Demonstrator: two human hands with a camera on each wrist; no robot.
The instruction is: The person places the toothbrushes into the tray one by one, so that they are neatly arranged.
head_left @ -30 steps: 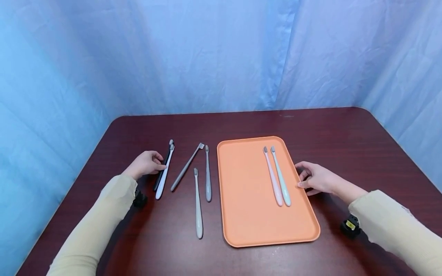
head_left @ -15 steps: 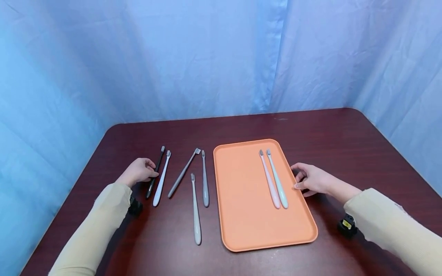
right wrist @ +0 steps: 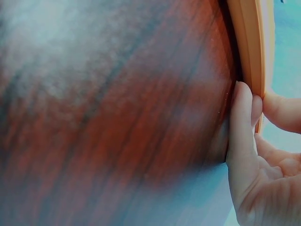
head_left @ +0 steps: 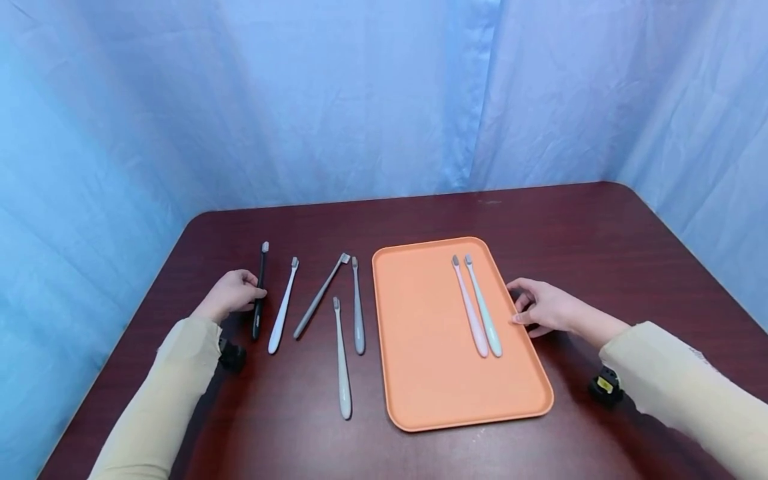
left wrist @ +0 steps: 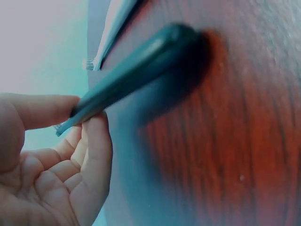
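My left hand (head_left: 253, 297) pinches a black toothbrush (head_left: 259, 293) at the left of the dark wooden table (head_left: 576, 240). In the left wrist view thumb and fingers (left wrist: 94, 141) clamp its neck, with the black handle (left wrist: 141, 70) tilted over the wood. A white toothbrush (head_left: 282, 307) lies just to its right. My right hand (head_left: 517, 305) holds the right rim of an orange tray (head_left: 420, 373); the right wrist view shows a finger (right wrist: 240, 127) pressed against that rim (right wrist: 256, 52). A pink toothbrush (head_left: 471, 310) and a mint toothbrush (head_left: 483, 307) lie side by side in the tray.
Three grey toothbrushes lie between the white one and the tray: a dark slanted one (head_left: 318, 297), a mid-grey one (head_left: 357, 307) and a pale one (head_left: 342, 360). Blue curtains (head_left: 360, 100) close the table's back and sides. The left table edge runs near my left forearm.
My left hand has drawn the black toothbrush leftward, away from the white one it lay against, and turned it more upright. The right hand stays at the tray's rim.
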